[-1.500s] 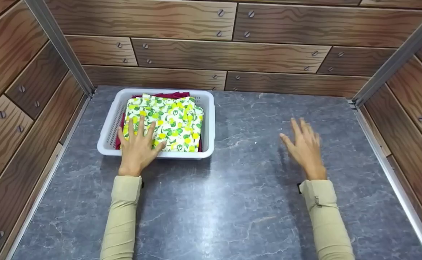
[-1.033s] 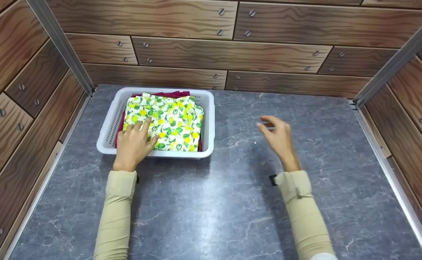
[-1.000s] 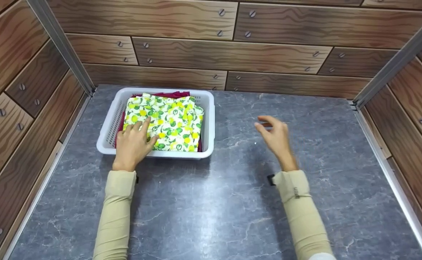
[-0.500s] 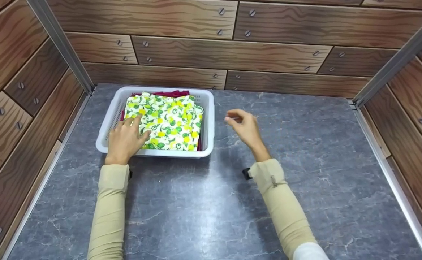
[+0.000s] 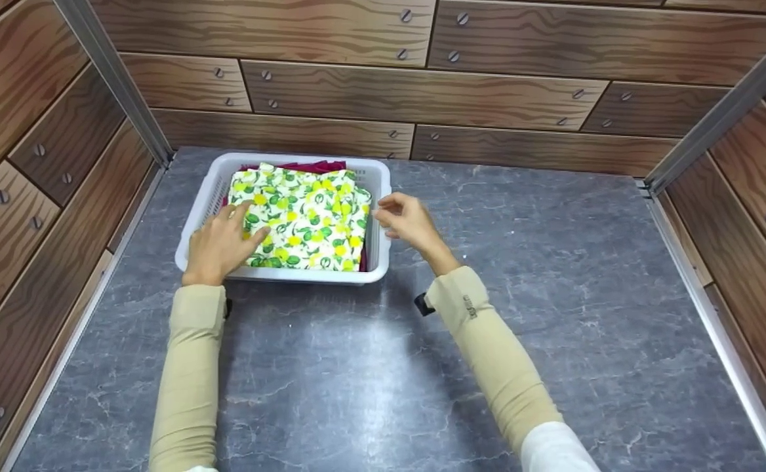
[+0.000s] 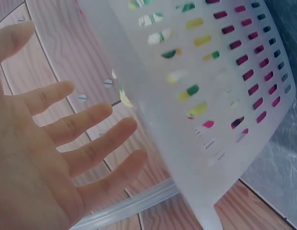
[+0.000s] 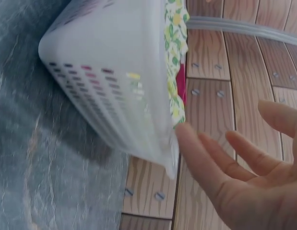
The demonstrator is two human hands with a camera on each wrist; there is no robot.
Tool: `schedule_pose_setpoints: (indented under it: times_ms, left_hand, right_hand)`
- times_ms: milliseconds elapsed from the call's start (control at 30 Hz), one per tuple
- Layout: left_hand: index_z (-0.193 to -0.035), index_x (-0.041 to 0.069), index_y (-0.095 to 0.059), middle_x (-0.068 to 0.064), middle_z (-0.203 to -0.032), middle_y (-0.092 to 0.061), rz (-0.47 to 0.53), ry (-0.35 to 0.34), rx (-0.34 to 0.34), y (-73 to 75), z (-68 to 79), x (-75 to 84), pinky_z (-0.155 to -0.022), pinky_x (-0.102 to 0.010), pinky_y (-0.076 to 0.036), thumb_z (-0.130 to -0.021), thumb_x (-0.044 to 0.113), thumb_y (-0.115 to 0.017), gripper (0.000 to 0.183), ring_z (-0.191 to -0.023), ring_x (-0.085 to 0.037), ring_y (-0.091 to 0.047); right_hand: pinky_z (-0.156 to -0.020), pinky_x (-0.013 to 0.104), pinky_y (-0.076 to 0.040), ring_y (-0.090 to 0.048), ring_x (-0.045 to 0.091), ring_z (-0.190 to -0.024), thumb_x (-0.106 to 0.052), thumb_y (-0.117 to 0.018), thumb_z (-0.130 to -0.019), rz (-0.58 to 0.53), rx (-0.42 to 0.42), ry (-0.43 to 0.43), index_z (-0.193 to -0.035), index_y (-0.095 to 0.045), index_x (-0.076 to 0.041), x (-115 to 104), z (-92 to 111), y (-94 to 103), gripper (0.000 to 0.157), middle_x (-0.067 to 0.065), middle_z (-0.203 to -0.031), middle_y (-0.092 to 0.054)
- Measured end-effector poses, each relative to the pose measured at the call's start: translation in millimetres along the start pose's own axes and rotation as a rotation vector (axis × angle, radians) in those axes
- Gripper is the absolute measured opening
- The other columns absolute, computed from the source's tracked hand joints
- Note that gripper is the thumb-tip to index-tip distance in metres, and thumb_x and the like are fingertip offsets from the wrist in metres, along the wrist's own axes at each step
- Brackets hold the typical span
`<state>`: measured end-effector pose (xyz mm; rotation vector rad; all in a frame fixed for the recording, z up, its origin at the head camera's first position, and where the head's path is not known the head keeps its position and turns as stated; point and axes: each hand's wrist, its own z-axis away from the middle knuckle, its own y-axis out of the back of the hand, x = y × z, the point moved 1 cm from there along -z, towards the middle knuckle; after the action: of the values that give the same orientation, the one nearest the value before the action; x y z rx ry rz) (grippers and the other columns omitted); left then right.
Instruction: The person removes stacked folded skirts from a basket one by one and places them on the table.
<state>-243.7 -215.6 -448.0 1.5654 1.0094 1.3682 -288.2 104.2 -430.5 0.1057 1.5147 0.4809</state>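
Work looks barely begun, nothing gripped or lifted. The left hand (image 5: 218,248), empty with fingers spread loosely, hovers by the white basket (image 5: 304,276) at eight o'clock; the right hand (image 5: 414,223), empty and gently bent, by its three o'clock rim, contact unclear. The basket, at ten o'clock on the table (image 5: 317,373), already holds lemon-print cloth (image 5: 307,219) over red cloth (image 5: 325,168).

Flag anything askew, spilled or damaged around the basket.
Only minor: the red cloth bunches unevenly along the far side of the basket, behind the more neatly laid lemon cloth. A few pale specks on the table are too small to identify. No clear spill or damage shows.
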Motion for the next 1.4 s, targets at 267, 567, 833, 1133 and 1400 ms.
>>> schedule_pose_setpoints:
  times_ms: [267, 567, 833, 1133, 1400]
  left_hand:
    - [-0.154, 0.001, -0.039, -0.028, -0.150, -0.042, 0.096, 0.057, -0.023, 7.2, -5.9, -6.1, -0.100, -0.070, -0.039, -0.108, 0.043, -0.038, 0.062, -0.132, -0.051, -0.043]
    - [-0.157, 0.000, -0.031, -0.030, -0.154, -0.035, 0.148, 0.100, -0.095, 5.5, -15.1, -17.8, -0.105, -0.070, -0.034, -0.107, 0.037, -0.044, 0.064, -0.138, -0.051, -0.036]
    - [-0.155, -0.001, -0.035, -0.030, -0.152, -0.038, 0.221, 0.127, 0.028, -12.8, -19.8, -21.4, -0.109, -0.064, -0.033, -0.106, 0.031, -0.048, 0.060, -0.136, -0.049, -0.039]
    - [-0.147, -0.002, -0.047, -0.028, -0.143, -0.049, 0.244, 0.183, 0.239, -36.8, -12.4, -31.0, -0.103, -0.063, -0.040, -0.103, 0.027, -0.053, 0.053, -0.125, -0.050, -0.050]
    - [-0.145, 0.001, -0.051, -0.023, -0.139, -0.054, 0.260, 0.247, 0.262, -45.1, -15.6, -29.6, -0.100, -0.060, -0.043, -0.101, 0.028, -0.054, 0.052, -0.122, -0.046, -0.054]
  right_hand:
    - [-0.097, 0.044, -0.051, -0.053, 0.039, -0.126, -0.021, -0.061, -0.102, 0.035, -0.143, -0.090, -0.145, -0.045, 0.006, -16.4, -11.7, -18.5, 0.052, 0.025, -0.147, -0.044]
    - [-0.111, 0.045, -0.037, -0.041, 0.034, -0.138, -0.025, -0.063, -0.100, 0.066, -0.144, -0.132, -0.154, -0.030, 0.002, -13.2, -16.2, -48.9, 0.068, 0.025, -0.156, -0.034]
    - [-0.118, 0.044, -0.028, -0.023, 0.034, -0.149, -0.023, -0.064, -0.099, -0.005, -0.069, -0.192, -0.158, -0.016, 0.005, -1.9, -13.6, -73.4, 0.082, 0.025, -0.163, -0.021]
    - [-0.109, 0.044, -0.040, -0.047, 0.037, -0.131, -0.015, -0.070, -0.093, 0.165, 0.171, -0.067, -0.144, -0.041, 0.006, 9.6, -9.0, -96.7, 0.062, 0.026, -0.143, -0.044]
    - [-0.105, 0.045, -0.043, -0.051, 0.038, -0.126, -0.012, -0.071, -0.092, 0.180, 0.318, -0.050, -0.140, -0.045, 0.004, 16.6, -9.6, -102.9, 0.057, 0.024, -0.142, -0.045]
